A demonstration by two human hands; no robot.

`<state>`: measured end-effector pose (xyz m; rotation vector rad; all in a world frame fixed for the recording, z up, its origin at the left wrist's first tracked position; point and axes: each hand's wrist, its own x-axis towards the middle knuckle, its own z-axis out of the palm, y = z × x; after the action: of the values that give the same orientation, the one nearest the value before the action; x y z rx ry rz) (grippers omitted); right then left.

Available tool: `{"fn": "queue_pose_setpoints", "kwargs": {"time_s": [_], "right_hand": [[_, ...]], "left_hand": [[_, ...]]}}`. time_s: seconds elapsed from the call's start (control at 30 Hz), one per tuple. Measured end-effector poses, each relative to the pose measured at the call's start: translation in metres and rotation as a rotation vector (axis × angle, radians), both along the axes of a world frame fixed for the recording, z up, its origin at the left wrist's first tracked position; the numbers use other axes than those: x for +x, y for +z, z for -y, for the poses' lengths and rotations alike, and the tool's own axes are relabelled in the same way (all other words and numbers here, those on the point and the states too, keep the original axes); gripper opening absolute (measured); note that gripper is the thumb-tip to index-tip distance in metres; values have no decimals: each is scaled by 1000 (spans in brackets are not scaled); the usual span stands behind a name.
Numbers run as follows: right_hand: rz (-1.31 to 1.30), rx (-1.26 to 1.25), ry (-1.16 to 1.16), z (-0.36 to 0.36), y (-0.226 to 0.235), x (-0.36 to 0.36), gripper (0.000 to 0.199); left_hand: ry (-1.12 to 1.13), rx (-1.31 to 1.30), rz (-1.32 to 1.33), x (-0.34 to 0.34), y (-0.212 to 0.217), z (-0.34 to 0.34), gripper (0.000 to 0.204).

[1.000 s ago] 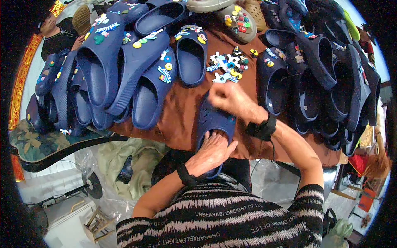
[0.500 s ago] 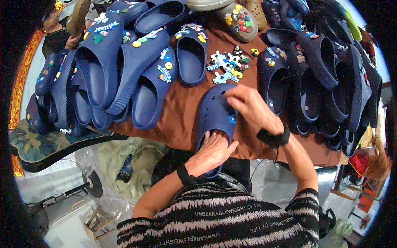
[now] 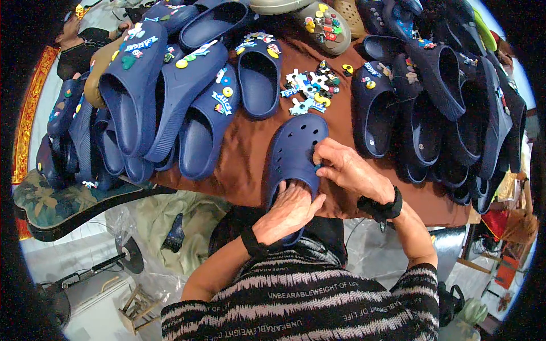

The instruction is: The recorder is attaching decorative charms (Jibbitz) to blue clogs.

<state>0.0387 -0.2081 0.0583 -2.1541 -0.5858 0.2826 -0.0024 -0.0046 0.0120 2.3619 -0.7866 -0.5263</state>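
A dark blue clog (image 3: 293, 139) lies toe away from me on the brown cloth, its upper pierced by several round holes. Inside its opening go the fingers of my left hand (image 3: 287, 210), with the thumb outside along the right edge; the fingertips are hidden within. My right hand (image 3: 344, 165) is closed at the right side of the upper, thumb and forefinger pinching a small blue shoe charm (image 3: 318, 168). Just past the toe sits a pile of colourful shoe charms (image 3: 313, 88).
Blue clogs with charms (image 3: 133, 91) crowd the left side, and darker clogs (image 3: 424, 108) crowd the right. A grey-brown clog (image 3: 325, 28) with charms stands at the back. Another person (image 3: 85, 42) is at the far left, beside a tan clog (image 3: 101, 71). A brown cloth (image 3: 244, 153) covers the table.
My right hand has come down from near the toe holes to the charm on the clog's right side. At far left, the tan clog has moved lower, beside the blue ones.
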Motion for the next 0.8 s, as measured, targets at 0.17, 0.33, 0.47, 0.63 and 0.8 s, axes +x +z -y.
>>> {"fn": "queue_pose_setpoints", "kwargs": {"time_s": [0.17,0.33,0.47,0.63,0.8], "right_hand": [[82,-42,-86,-8,7,-17,21],[268,-11,-254,-1,-14,-4,21],[391,-90,-397,8,-25,58,23],[422,-294,-529,17,-36,117,21],[444,-480,-444,9,-52,132,21]], "left_hand": [[11,-30,27,-1,-7,-2,53],[49,-52,64,-1,-3,-1,54],[32,-15,21,-2,-1,-1,56],[-106,68,-92,2,22,-11,62],[34,-259,88,-12,28,-36,39]]}}
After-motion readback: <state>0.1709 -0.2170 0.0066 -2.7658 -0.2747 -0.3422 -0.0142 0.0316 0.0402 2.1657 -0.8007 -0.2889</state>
